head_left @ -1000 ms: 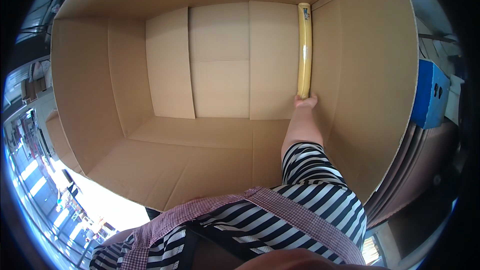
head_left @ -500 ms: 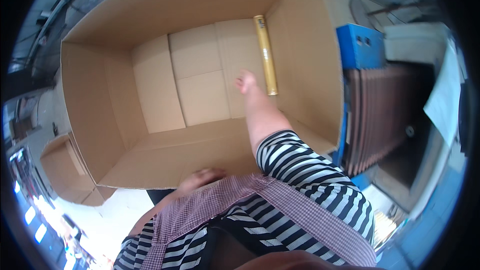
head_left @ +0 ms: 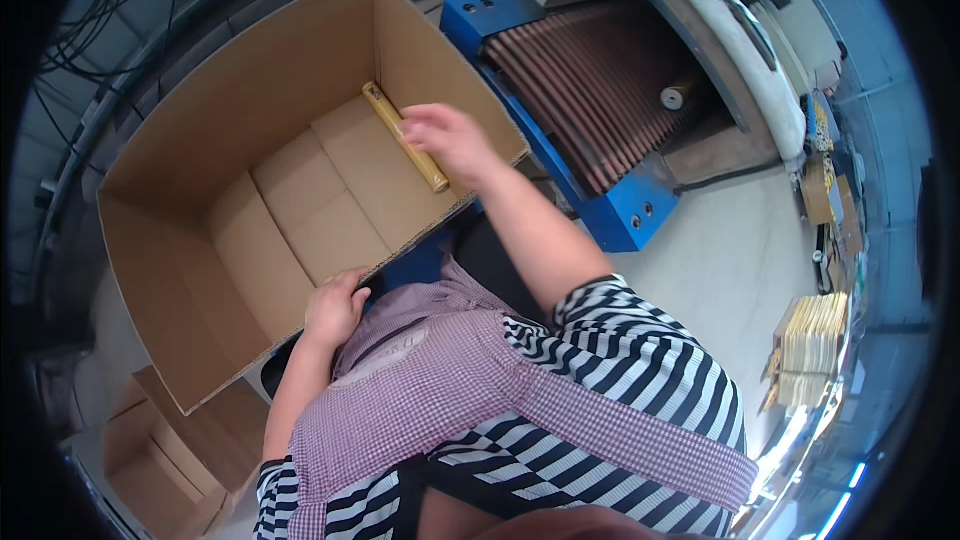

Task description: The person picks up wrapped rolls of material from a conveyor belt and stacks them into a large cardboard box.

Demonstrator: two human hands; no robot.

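Observation:
A large open cardboard box (head_left: 180, 340) stands before me, tilted in view. A long gold-yellow wrapped roll (head_left: 388, 112) lies on its bottom along the right wall. Above the lower end of this roll is my right hand (head_left: 450, 145), slightly blurred, its fingers apart and nothing seen in them. My left hand (head_left: 335, 312) grips the near rim of the box, fingers over the edge.
To the right is a blue-framed bed of brown rollers (head_left: 590, 90), with another roll (head_left: 674, 98) on it showing its round end. A smaller open cardboard box (head_left: 160, 460) sits at lower left. Yellowish stacked sheets (head_left: 812, 350) are at far right.
My view has swung right, showing more of the roller bed. My right hand has risen from the box floor, its fingers spreading. The gold roll still lies in place.

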